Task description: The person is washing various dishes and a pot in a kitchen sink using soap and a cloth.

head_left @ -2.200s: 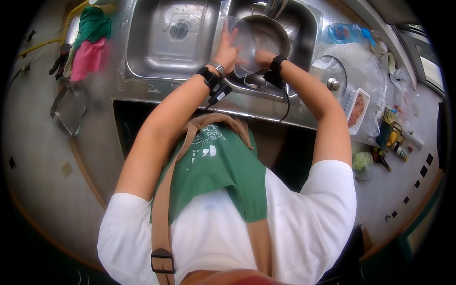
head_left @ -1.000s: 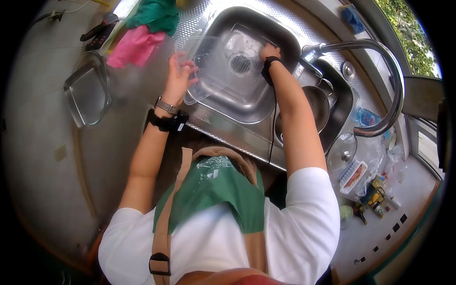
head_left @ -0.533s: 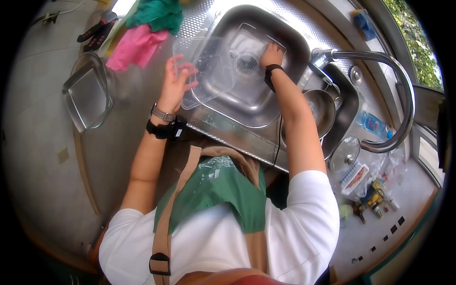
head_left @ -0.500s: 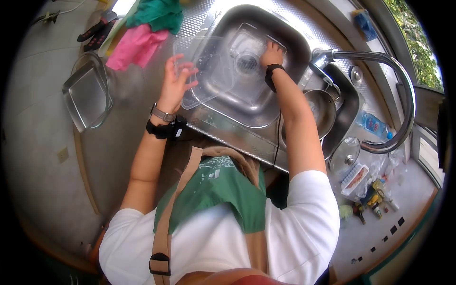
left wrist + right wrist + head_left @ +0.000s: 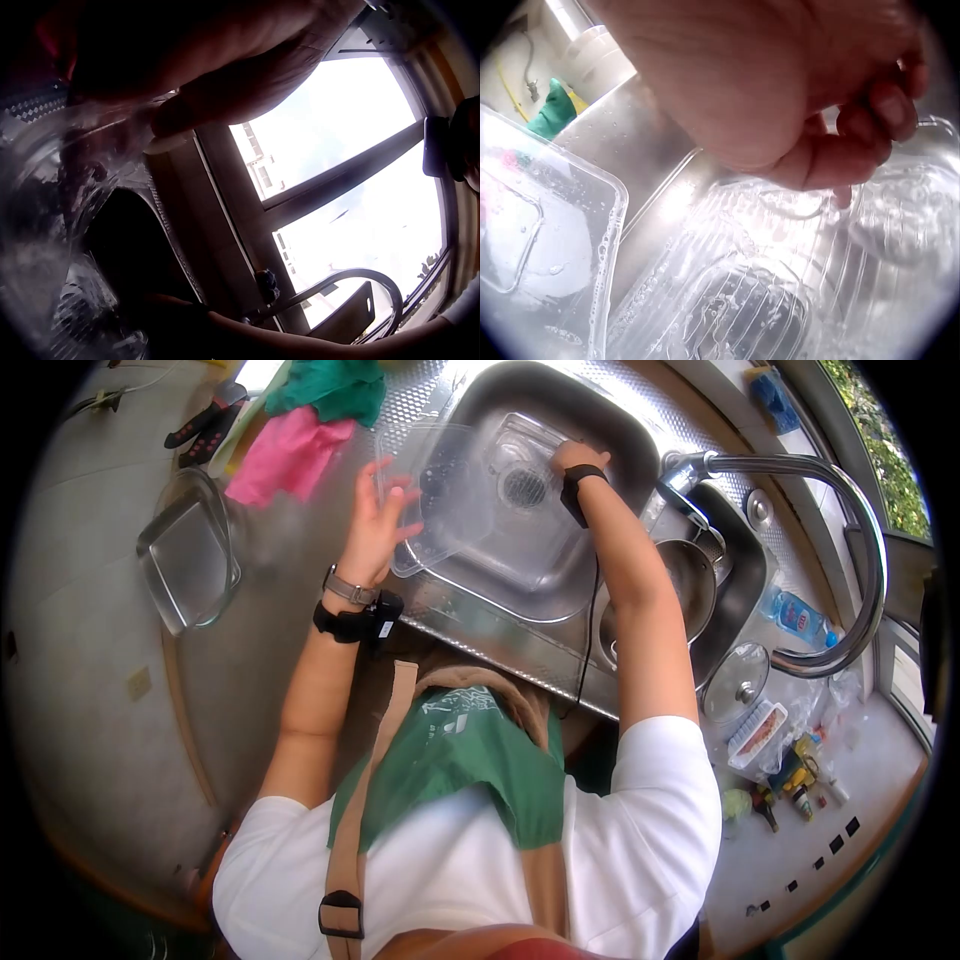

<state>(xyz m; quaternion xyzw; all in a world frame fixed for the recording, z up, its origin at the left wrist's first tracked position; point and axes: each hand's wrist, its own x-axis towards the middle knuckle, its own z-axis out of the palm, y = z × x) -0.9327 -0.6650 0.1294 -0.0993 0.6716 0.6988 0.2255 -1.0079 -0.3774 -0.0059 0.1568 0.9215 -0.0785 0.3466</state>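
My left hand (image 5: 378, 525) grips the near-left side of a clear rectangular plastic container (image 5: 440, 490), wet with drops. It hangs tilted over the left rim of the sink basin (image 5: 560, 575). Fingers and thumb lie along the container's edge in the left wrist view. My right hand (image 5: 580, 455) reaches into the same basin, at the far right corner of a clear ribbed plastic tray (image 5: 772, 247). In the right wrist view its fingers are curled, with thumb and forefinger pinched at the tray's far edge. Through the tray shows the round drain (image 5: 523, 487).
The second basin on the right holds a metal pan (image 5: 685, 590). A curved tap (image 5: 870, 540) arches over it. Farther right are a glass lid (image 5: 737, 682), a blue-labelled bottle (image 5: 797, 616) and a tray of meat (image 5: 758, 734). Left lie pink cloth (image 5: 290, 460) and metal trays (image 5: 185, 560).
From the right basin, both hands have moved left with the container in my left hand. My right hand has since shifted slightly up the basin, its fingers now curled at the tray's corner.
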